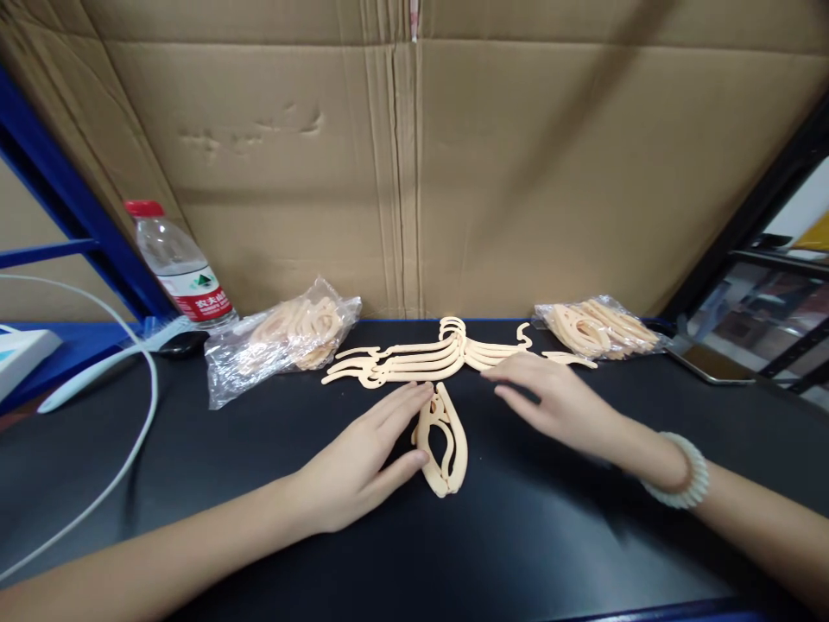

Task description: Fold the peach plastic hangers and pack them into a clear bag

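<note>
A folded beige plastic clothes hanger (458, 441) lies on the black table in front of me. My left hand (363, 453) rests at its left side, fingers stretched out and thumb apart, with the fingertips and thumb touching its edge. Behind it lies a row of unfolded beige hangers (420, 363), overlapping one another with their hooks towards the back. My right hand (560, 397) hovers over the table by the right end of that row, slightly blurred. Its thumb and fingers are apart with nothing between them. A pale coiled band circles the right wrist.
Clear plastic bags of folded hangers lie at back left (291, 333) and back right (599, 326). A red-capped water bottle (185, 268) leans at the left, near a white cable (146, 423). A phone-like slab (709, 361) lies at right. Cardboard (550, 173) walls the back.
</note>
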Motion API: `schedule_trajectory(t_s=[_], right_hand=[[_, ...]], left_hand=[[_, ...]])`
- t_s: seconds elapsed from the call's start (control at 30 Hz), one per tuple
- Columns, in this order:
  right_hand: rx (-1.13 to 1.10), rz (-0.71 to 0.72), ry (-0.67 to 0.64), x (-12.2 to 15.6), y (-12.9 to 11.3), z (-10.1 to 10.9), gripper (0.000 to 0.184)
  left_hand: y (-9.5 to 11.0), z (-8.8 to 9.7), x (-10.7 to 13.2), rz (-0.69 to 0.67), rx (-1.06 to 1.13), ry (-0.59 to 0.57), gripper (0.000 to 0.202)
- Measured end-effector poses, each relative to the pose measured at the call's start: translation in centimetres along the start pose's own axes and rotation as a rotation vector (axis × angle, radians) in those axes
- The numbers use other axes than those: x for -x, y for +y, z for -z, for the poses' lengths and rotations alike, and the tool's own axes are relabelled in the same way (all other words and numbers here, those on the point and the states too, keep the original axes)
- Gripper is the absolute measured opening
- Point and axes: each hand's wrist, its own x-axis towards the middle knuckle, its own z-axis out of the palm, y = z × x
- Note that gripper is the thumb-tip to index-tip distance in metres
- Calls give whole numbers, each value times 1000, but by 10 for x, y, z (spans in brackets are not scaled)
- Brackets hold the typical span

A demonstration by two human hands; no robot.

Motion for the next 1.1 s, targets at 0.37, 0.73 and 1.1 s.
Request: schedule_trajectory(t_s=[0.37, 0.73, 1.1], right_hand=[[88, -71, -111, 5, 77, 3, 15], [-7, -208, 81, 1, 61, 27, 26], [-119, -201, 232, -2, 45, 25, 24]], left_hand=[[-2, 5, 2, 140, 5, 253, 18], [8, 5, 6, 290, 174, 415, 14], [12, 0, 3, 425, 685, 606, 60]])
